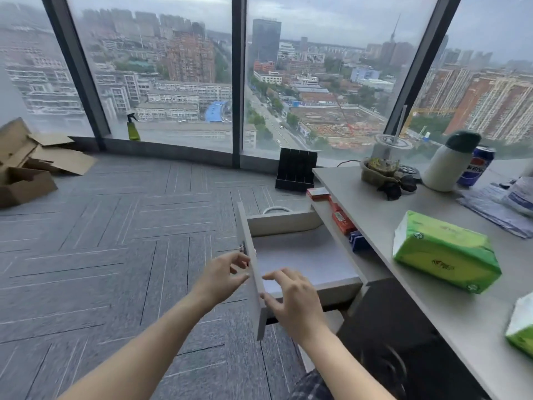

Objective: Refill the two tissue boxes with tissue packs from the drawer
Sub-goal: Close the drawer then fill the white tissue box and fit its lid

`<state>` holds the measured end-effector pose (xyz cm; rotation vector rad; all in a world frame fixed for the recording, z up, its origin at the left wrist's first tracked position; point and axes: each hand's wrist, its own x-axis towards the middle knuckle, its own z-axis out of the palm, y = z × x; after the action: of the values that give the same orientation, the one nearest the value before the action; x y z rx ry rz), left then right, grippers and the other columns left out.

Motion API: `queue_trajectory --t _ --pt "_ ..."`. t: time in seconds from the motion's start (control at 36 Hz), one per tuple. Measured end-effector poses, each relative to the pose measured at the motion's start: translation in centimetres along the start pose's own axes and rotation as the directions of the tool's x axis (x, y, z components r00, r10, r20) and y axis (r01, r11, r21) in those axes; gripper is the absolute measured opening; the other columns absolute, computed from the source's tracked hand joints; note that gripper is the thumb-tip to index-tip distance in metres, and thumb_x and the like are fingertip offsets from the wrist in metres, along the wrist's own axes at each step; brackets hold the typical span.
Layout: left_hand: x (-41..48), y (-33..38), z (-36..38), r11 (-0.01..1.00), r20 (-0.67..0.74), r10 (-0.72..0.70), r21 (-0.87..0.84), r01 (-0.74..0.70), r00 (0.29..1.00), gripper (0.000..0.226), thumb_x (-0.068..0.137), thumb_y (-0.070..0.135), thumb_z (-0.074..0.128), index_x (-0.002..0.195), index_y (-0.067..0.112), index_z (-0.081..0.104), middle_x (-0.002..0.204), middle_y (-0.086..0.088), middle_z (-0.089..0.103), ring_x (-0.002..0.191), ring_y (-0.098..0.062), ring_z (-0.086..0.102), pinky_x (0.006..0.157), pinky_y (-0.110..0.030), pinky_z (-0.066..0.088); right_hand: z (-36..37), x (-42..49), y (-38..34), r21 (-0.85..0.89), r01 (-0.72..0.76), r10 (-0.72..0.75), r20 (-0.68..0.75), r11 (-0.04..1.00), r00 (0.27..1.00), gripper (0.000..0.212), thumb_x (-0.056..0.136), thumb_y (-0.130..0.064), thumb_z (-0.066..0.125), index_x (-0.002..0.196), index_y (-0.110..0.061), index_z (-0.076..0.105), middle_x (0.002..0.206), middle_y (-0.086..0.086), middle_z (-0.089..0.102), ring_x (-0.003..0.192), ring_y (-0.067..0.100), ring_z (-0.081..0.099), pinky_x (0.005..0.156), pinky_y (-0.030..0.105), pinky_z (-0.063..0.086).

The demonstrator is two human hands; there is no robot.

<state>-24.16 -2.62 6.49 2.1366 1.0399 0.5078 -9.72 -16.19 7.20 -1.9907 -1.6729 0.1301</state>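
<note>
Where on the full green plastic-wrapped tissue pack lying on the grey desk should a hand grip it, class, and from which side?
Across the narrow middle of the green plastic-wrapped tissue pack, from above: it lies flat on the grey desk, top clear, long sides free for fingers.

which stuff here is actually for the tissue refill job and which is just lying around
For the job:
- open drawer, left hand and right hand at its front panel
- green tissue pack on the desk
- second tissue pack at the right edge

Just lying about:
- cola can
- white bottle
- cardboard boxes
- spray bottle
</note>
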Motion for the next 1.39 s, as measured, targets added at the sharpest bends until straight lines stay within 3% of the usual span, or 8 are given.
queue_trajectory --t 0.28,0.44,0.75,0.92,1.06,1.14,1.22,1.39 --pt "-1.1 -1.6 2.6 0.995 0.075 -0.06 -0.078 0.066 0.995 0.054 0.088 0.029 0.068 0.139 0.025 0.051 0.124 0.01 0.066 0.097 0.001 0.065 0.085 -0.014 0.048 6.0 -5.1 -1.1 0.281 -0.193 0.255 -0.204 0.94 0.945 0.03 0.084 -0.044 0.062 0.111 -0.033 0.055 0.092 -0.019 0.057 0.084 0.003 0.055 0.076 0.023 0.048" --pt "-0.9 -1.7 3.1 0.99 0.099 -0.078 -0.108 0.088 0.992 0.055 0.088 0.021 0.065 0.14 0.025 0.049 0.13 0.011 0.063 0.102 -0.003 0.066 0.094 -0.027 0.052 7.4 -5.4 -0.8 0.327 -0.248 0.331 -0.231 0.912 0.915 0.017 0.086 -0.038 0.067 0.1 -0.035 0.057 0.086 -0.021 0.06 0.078 0.001 0.057 0.068 0.02 0.049" --pt "0.5 -0.1 4.7 0.982 0.154 -0.08 -0.16 0.104 0.985 0.057 0.085 0.013 0.061 0.139 0.025 0.049 0.126 0.003 0.066 0.102 -0.002 0.065 0.094 -0.025 0.052 6.9 -5.7 1.7 0.33 -0.28 0.384 -0.31 0.902 0.87 0.015 0.084 -0.051 0.062 0.091 -0.039 0.057 0.076 -0.023 0.063 0.069 0.0 0.06 0.064 0.032 0.054" --pt "1.3 1.9 6.4 0.982 0.203 -0.07 -0.158 0.103 0.977 0.064 0.085 0.009 0.058 0.144 0.028 0.043 0.132 0.002 0.062 0.096 0.003 0.062 0.075 -0.005 0.045 6.3 -5.8 3.5 0.361 -0.311 0.441 -0.37 0.879 0.818 0.021 0.083 -0.059 0.057 0.091 -0.039 0.058 0.076 -0.026 0.064 0.064 0.0 0.062 0.065 0.039 0.055" --pt "1.8 3.7 8.1 0.979 0.254 -0.04 -0.184 0.089 0.966 0.073 0.081 0.007 0.055 0.147 0.032 0.035 0.139 0.004 0.056 0.09 0.001 0.065 0.084 -0.029 0.055 5.1 -5.8 5.0 0.358 -0.385 0.518 -0.442 0.851 0.732 0.014 0.078 -0.041 0.074 0.085 -0.035 0.063 0.07 -0.021 0.064 0.062 -0.001 0.059 0.066 0.039 0.054" --pt "2.1 4.8 9.1 0.979 0.276 -0.023 -0.187 0.078 0.961 0.075 0.081 0.008 0.054 0.149 0.033 0.033 0.141 0.005 0.054 0.081 0.008 0.066 0.076 -0.024 0.055 4.5 -5.8 5.8 0.385 -0.422 0.568 -0.466 0.821 0.679 0.015 0.076 -0.036 0.078 0.082 -0.031 0.064 0.069 -0.019 0.065 0.061 0.0 0.06 0.065 0.04 0.054" --pt "2.1 6.1 10.0 0.979 0.299 -0.003 -0.192 0.063 0.954 0.076 0.082 0.007 0.053 0.149 0.035 0.032 0.141 0.007 0.053 0.085 -0.003 0.07 0.075 -0.027 0.056 4.3 -5.8 6.6 0.454 -0.445 0.631 -0.457 0.772 0.627 0.016 0.079 -0.03 0.077 0.084 -0.033 0.062 0.072 -0.016 0.068 0.064 0.002 0.063 0.062 0.038 0.054" --pt "2.9 7.6 12.0 0.973 0.363 0.026 -0.221 0.059 0.931 0.076 0.083 0.008 0.051 0.149 0.04 0.028 0.145 0.007 0.05 0.08 -0.003 0.06 0.085 -0.036 0.056 3.7 -6.4 7.6 0.596 -0.443 0.727 -0.401 0.669 0.558 0.025 0.087 -0.015 0.069 0.098 -0.036 0.062 0.084 -0.016 0.071 0.076 -0.004 0.065 0.061 0.017 0.051"
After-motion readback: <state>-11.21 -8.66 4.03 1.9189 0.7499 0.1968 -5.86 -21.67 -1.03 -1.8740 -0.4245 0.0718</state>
